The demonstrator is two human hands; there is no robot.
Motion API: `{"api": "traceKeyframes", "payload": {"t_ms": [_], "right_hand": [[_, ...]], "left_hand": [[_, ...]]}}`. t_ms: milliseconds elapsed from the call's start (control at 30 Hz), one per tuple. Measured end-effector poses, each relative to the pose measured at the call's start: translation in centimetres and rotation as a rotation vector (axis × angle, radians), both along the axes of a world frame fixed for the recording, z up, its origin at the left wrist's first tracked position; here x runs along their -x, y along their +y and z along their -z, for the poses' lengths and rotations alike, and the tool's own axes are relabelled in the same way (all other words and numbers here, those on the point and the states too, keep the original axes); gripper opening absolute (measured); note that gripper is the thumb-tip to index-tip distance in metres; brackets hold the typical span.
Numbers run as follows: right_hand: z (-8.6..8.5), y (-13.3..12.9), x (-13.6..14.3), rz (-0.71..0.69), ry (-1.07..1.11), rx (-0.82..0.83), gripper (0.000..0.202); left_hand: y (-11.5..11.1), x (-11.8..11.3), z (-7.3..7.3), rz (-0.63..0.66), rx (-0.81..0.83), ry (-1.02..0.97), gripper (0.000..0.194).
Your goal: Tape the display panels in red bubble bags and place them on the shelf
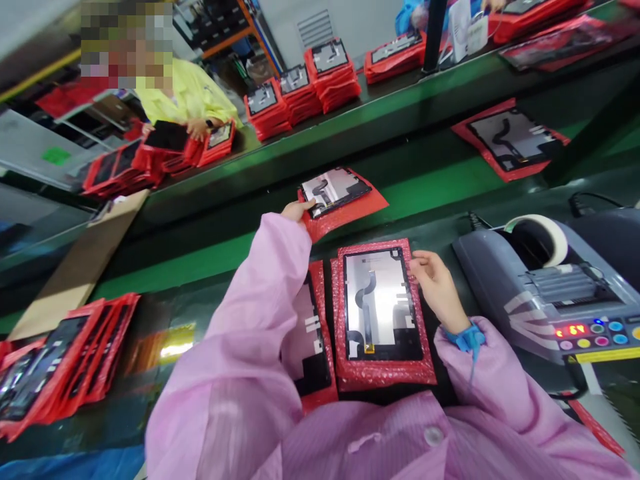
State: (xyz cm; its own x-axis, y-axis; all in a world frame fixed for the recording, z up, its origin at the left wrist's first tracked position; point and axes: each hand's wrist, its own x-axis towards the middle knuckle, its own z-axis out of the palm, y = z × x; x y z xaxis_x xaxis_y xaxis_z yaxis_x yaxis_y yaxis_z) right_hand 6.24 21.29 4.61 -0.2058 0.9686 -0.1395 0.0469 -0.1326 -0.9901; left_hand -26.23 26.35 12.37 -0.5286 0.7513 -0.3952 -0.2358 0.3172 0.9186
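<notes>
My left hand (297,211) reaches forward and grips the left edge of a screen panel (340,188) together with its red bubble sheet (350,215), above the green conveyor. In front of me another panel (383,307) lies on red bubble wrap (385,375), its silver back and curved ribbon cable facing up. My right hand (436,283) is at that panel's upper right corner, with thumb and fingers pressed together; what they hold, if anything, is too small to tell. A third panel (306,340) is partly hidden under my left sleeve.
A tape dispenser (555,280) stands at the right. Red-wrapped panels (65,353) lean at the left beside a brown board (80,260). Another panel (515,140) lies on the conveyor (220,260). Across it, a person in yellow (190,93) handles panels near several stacks (333,73).
</notes>
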Motion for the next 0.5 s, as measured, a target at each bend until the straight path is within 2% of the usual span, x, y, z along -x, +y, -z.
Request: {"api": "traceKeyframes", "payload": {"t_ms": [67,133,200,267,333,400,500], "right_hand": [[-0.5,0.0,0.0,-0.049,0.194,0.187,0.054],[-1.2,-0.1,-0.1,-0.167,0.354,0.359,0.060],[-1.9,-0.4,-0.5,-0.300,0.429,0.454,0.062],[-2.3,-0.8,-1.0,-0.402,0.423,0.458,0.054],[-2.0,-1.3,-1.5,-0.458,0.371,0.402,0.044],[-1.2,-1.7,-2.0,-0.468,0.311,0.317,0.040],[0.5,-2.1,-2.2,-0.442,0.179,0.176,0.033]], "left_hand": [[-3.9,-1.5,-0.9,0.088,-0.043,-0.126,0.028],[-8.6,-3.4,-1.2,0.186,-0.070,-0.198,0.028],[-13.1,-5.7,-0.9,0.250,-0.071,-0.232,0.032],[-16.5,-8.1,0.2,0.272,-0.049,-0.250,0.041],[-18.6,-10.3,1.9,0.278,-0.025,-0.256,0.050],[-19.6,-11.7,3.8,0.281,-0.011,-0.206,0.054],[-20.6,-12.3,6.0,0.296,0.052,0.020,0.061]]}}
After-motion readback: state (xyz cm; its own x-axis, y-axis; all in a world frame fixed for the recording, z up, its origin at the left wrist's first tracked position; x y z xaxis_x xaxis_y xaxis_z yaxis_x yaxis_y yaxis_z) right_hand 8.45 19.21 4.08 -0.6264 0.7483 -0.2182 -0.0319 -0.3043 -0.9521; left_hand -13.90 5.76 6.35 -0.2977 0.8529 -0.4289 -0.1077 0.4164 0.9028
